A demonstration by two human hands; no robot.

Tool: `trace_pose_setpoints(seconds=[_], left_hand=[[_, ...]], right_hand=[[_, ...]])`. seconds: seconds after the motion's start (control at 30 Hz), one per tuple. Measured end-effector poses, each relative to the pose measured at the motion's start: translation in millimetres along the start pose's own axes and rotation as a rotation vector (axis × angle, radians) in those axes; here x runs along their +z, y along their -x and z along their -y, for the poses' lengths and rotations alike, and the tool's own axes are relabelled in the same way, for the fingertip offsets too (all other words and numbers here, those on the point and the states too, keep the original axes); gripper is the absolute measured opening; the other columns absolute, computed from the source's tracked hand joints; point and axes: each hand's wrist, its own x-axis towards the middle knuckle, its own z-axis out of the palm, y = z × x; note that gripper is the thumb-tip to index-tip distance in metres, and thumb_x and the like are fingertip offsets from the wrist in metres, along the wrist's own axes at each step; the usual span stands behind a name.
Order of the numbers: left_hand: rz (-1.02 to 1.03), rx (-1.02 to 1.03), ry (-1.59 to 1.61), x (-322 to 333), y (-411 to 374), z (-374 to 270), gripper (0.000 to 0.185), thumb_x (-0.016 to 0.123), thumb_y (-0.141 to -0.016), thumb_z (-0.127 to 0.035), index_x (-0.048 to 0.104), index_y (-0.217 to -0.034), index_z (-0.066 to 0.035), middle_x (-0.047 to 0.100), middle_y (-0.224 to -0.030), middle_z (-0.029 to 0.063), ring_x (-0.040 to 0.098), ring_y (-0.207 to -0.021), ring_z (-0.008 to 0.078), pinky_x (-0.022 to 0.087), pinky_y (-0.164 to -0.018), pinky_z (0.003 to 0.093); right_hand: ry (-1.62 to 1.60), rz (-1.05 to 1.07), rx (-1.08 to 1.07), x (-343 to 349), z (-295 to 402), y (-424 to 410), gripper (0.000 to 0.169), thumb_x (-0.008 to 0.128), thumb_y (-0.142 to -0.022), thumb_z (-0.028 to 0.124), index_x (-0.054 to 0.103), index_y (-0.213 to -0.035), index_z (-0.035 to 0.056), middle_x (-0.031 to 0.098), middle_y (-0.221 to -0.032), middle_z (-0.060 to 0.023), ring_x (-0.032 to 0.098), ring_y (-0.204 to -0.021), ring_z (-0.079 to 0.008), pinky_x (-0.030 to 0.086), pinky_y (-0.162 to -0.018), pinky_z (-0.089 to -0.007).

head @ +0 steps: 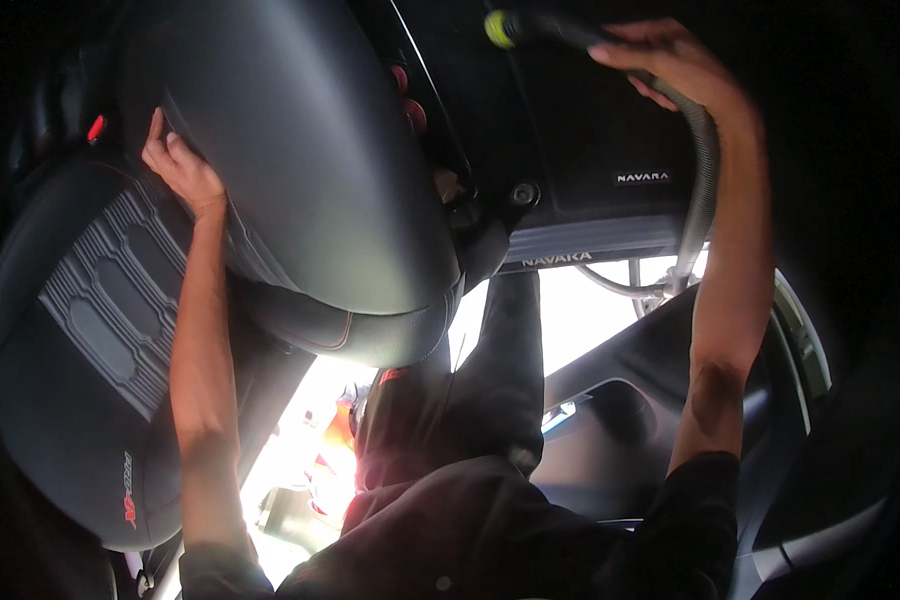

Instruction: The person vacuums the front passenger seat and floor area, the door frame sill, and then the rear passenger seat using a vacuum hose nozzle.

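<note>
My left hand [184,165] rests against the side of a dark leather car seat cushion [330,187], its fingers partly in the shade between cushion and backrest. Nothing shows in its grasp. At the upper right, my right hand [664,64] is closed around a ribbed vacuum hose [701,165]. The hose's dark front end, with a yellow-green tip [499,28], points left above the dark floor mat [607,135]. From my wrist the hose runs down beside my forearm and out over the door sill.
A seat backrest [120,300] with a ribbed panel stands at left, near a red buckle button [97,129]. The door sill plate [592,241] borders the mat. An open door panel [607,435] is at lower right. My legs are in the bright doorway.
</note>
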Motion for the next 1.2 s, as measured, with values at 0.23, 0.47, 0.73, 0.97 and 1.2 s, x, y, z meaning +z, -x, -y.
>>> trace_pose_setpoints(seconds=[0.23,0.47,0.73,0.97,1.2], left_hand=[[-0.023,-0.055,0.025,-1.8,0.9,2.7,0.041,0.046,-0.1,-0.014,0.063,-0.136,-0.003,0.059,-0.136,0.0143,0.05,-0.125,0.0295,0.038,-0.109,0.0391],[-0.032,-0.022,0.038,3.0,-1.3,12.1,0.041,0.048,-0.1,-0.015,0.066,-0.135,-0.005,0.063,-0.131,0.0186,0.052,-0.121,0.0333,0.04,-0.104,0.0408],[-0.039,-0.052,-0.004,5.2,-1.9,2.2,0.041,0.049,-0.102,-0.023,0.064,-0.139,-0.014,0.059,-0.141,0.0107,0.051,-0.129,0.0312,0.037,-0.11,0.0427],[-0.053,-0.156,0.001,-5.0,5.3,9.7,0.042,0.049,-0.101,-0.033,0.062,-0.141,-0.025,0.055,-0.146,0.0035,0.049,-0.133,0.0324,0.033,-0.112,0.0544],[-0.054,-0.214,0.023,11.7,7.1,-16.2,0.041,0.05,-0.1,-0.032,0.064,-0.139,-0.024,0.055,-0.146,0.0031,0.046,-0.135,0.0336,0.032,-0.112,0.0562]], right_hand=[[0.189,0.629,0.261,-45.7,-29.5,53.1,0.053,0.086,-0.082,0.042,0.071,-0.122,0.0103,0.064,-0.066,-0.0024,0.058,-0.052,-0.0095,0.042,-0.047,-0.0252],[-0.422,-0.446,0.397,-63.0,-50.6,187.5,0.034,0.074,-0.095,0.042,0.067,-0.095,0.0087,0.06,-0.066,-0.0008,0.055,-0.052,-0.0084,0.041,-0.048,-0.0226],[-0.901,-0.789,0.494,35.4,-103.1,200.3,0.046,0.063,-0.102,0.049,0.056,-0.102,0.0039,0.057,-0.062,-0.0069,0.059,-0.048,-0.0172,0.052,-0.044,-0.0315],[-1.057,-0.404,0.525,159.7,-16.3,263.8,0.042,0.063,-0.103,0.042,0.059,-0.112,0.0013,0.057,-0.061,-0.0061,0.053,-0.043,-0.0167,0.045,-0.04,-0.0303],[-1.253,-0.96,0.479,171.2,-100.1,278.8,0.038,0.061,-0.104,0.044,0.057,-0.097,0.0063,0.055,-0.058,-0.005,0.053,-0.043,-0.0155,0.046,-0.039,-0.0309]])
